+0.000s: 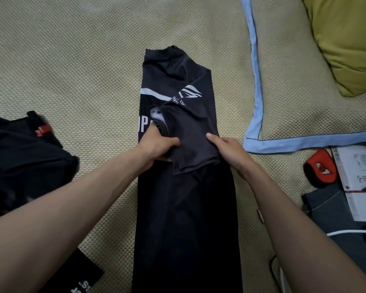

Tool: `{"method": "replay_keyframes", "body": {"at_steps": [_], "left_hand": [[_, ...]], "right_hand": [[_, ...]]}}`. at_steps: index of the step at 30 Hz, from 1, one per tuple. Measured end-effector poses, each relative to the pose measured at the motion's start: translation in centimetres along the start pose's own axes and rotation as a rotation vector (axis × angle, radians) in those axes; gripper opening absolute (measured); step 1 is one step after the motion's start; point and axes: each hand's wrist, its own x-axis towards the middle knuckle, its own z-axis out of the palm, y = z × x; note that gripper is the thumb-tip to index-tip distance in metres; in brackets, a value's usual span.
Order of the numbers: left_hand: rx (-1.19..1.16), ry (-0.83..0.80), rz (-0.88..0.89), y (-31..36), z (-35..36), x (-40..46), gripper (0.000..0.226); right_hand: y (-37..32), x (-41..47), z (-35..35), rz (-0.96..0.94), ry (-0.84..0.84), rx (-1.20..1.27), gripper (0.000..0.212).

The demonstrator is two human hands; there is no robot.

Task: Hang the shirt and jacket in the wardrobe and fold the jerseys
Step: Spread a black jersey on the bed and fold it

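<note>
A black jersey (173,81) with white stripe and lettering lies lengthwise on the woven bed mat, collar away from me, both sides folded in so it forms a narrow strip. Its right sleeve is folded across the chest. My left hand (156,148) grips the bunched fabric at the sleeve's inner edge. My right hand (228,153) pinches the sleeve's outer edge, thumb on top. A second dark garment (23,163) with a red patch lies crumpled at the left.
A pillow (294,92) with blue border lies at the right, a yellow-green cushion (347,39) beyond it. Near my right arm are a red-and-black object (320,168), books (359,178), a grey cloth and a white cable. A black printed item (80,275) sits bottom left.
</note>
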Motion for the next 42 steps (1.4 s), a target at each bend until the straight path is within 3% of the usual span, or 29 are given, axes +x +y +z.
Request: {"method": "replay_keyframes", "body": {"at_steps": [3, 5, 8, 9, 12, 16, 18, 24, 28, 32, 35, 39, 40, 42], "left_hand": [[0.08, 0.017, -0.078, -0.5, -1.1, -0.5, 0.056], [0.265, 0.038, -0.083, -0.1, -3.9, -1.1, 0.053], [0.601, 0.273, 0.086, 2.1, -8.3, -0.3, 0.052], [0.605, 0.333, 0.15, 3.3, -9.2, 0.7, 0.054], [0.32, 0.242, 0.202, 7.1, -9.2, 4.7, 0.064], [-0.042, 0.031, 0.225, 9.9, -5.2, 9.1, 0.024], [-0.126, 0.033, 0.244, 10.8, -4.1, 10.0, 0.026], [-0.112, 0.035, 0.328, 17.2, -7.9, 9.9, 0.019], [-0.067, 0.042, 0.487, 22.2, -10.5, 6.5, 0.015], [0.17, -0.052, 0.711, 21.8, -11.3, 0.1, 0.035], [0.438, -0.064, 0.843, 16.7, -12.2, -6.2, 0.026], [1.041, -0.179, 1.203, 5.5, -12.7, -12.9, 0.012], [1.217, -0.234, 1.264, 2.1, -12.1, -13.6, 0.02], [1.481, -0.442, 1.188, -5.8, -11.0, -14.3, 0.023]], "right_hand": [[-0.2, 0.3, -0.5, 0.022, -0.03, 0.003, 0.053], [-0.6, 1.1, -0.8, 0.016, 0.015, -0.016, 0.057], [-2.4, 2.8, -1.4, -0.051, 0.12, 0.003, 0.049], [-3.6, 3.3, -1.6, -0.071, 0.122, 0.086, 0.042], [-7.5, 5.9, -1.9, -0.094, 0.062, 0.371, 0.025], [-10.7, 10.0, -0.7, -0.096, -0.047, 0.485, 0.039], [-11.3, 10.8, -0.1, -0.113, -0.015, 0.419, 0.04], [-16.5, 10.4, -3.5, -0.322, 0.099, 0.371, 0.043], [-21.1, 8.2, -6.3, -0.465, 0.127, 0.349, 0.038], [-21.5, 3.1, -7.2, -0.649, 0.161, 0.151, 0.03], [-17.5, -2.4, -7.2, -0.765, 0.177, -0.034, 0.049], [-5.7, -10.0, -5.5, -0.904, 0.161, -0.383, 0.026], [-2.1, -11.4, -4.4, -0.927, 0.14, -0.503, 0.028], [4.7, -13.0, -1.6, -0.925, 0.029, -0.736, 0.029]]}}
